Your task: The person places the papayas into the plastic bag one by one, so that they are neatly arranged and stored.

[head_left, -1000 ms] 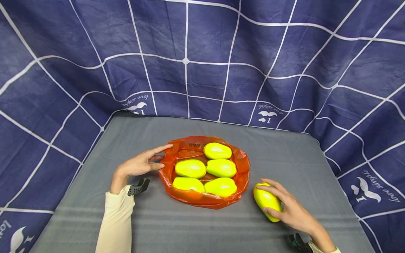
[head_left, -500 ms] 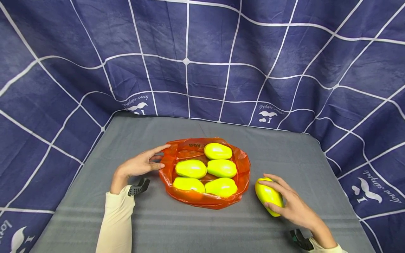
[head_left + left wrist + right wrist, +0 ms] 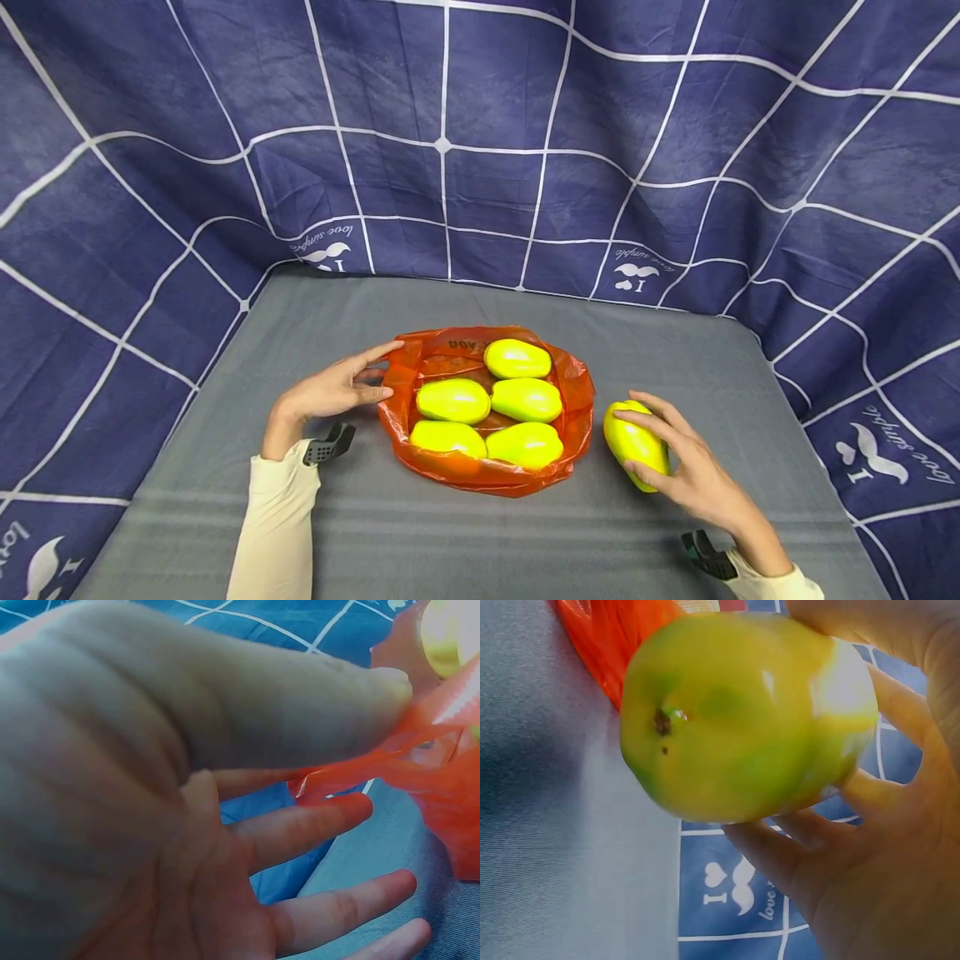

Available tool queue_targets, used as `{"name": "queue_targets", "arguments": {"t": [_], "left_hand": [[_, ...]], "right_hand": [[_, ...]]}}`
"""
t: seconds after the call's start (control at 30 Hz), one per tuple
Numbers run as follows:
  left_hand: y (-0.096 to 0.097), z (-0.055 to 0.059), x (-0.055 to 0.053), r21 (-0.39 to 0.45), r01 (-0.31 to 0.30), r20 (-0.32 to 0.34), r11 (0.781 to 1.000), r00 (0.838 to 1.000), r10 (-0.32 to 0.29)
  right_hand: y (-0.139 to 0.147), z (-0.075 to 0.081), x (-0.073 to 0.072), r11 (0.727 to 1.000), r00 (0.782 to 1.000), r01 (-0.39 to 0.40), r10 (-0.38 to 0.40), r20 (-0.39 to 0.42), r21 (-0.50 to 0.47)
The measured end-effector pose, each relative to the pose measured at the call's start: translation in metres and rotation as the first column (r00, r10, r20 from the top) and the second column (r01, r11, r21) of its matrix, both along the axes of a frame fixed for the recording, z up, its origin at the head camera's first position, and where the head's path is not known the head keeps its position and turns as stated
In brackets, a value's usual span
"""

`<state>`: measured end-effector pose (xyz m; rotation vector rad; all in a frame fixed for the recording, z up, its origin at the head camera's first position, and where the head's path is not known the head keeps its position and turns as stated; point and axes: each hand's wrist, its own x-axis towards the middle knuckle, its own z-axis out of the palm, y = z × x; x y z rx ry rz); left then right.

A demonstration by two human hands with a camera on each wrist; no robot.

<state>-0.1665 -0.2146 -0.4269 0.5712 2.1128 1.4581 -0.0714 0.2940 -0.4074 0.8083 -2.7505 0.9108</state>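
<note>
My right hand grips a yellow-green papaya, with the thumb on its near side and the fingers over its far side. In the right wrist view the papaya shows its dark stem end. A red plastic bag sits mouth up in the middle of the table, several papayas lying inside. At the bag's left rim is my left hand, its thumb and index finger touching the plastic, spread apart. The left wrist view shows the other fingers extended and holding nothing; the thumb partly hides the bag there.
A grey cloth covers the table. Blue curtains with white grid lines hang at the back and along both sides.
My right hand has moved up the table, away from me, carrying the papaya with it. My left hand and the bag stay almost where they were.
</note>
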Motion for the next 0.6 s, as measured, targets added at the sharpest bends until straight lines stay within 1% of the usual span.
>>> {"name": "queue_targets", "arguments": {"t": [0.13, 0.27, 0.37, 0.47, 0.6], "left_hand": [[0.0, 0.0, -0.001, 0.011, 0.02, -0.032, 1.0, 0.999, -0.02], [0.001, 0.0, 0.0, 0.022, 0.034, -0.044, 0.999, 0.998, -0.033], [0.001, -0.001, 0.001, 0.009, 0.028, -0.035, 1.0, 0.999, -0.028], [0.001, -0.002, 0.001, -0.014, 0.021, -0.046, 1.0, 0.999, -0.022], [0.001, -0.001, 0.001, -0.023, 0.018, -0.058, 1.0, 0.998, -0.02]], "right_hand": [[-0.001, 0.003, -0.003, 1.0, 1.0, -0.007, 0.007, -0.007, -0.003], [-0.004, 0.005, -0.005, 1.0, 1.0, -0.016, 0.016, -0.023, 0.001], [-0.006, 0.007, -0.007, 1.0, 0.999, -0.018, 0.018, -0.03, 0.006], [-0.01, 0.009, -0.008, 1.0, 1.0, -0.016, 0.016, -0.017, 0.008], [-0.016, 0.014, -0.012, 0.999, 0.999, -0.028, 0.029, -0.014, 0.022]]}}
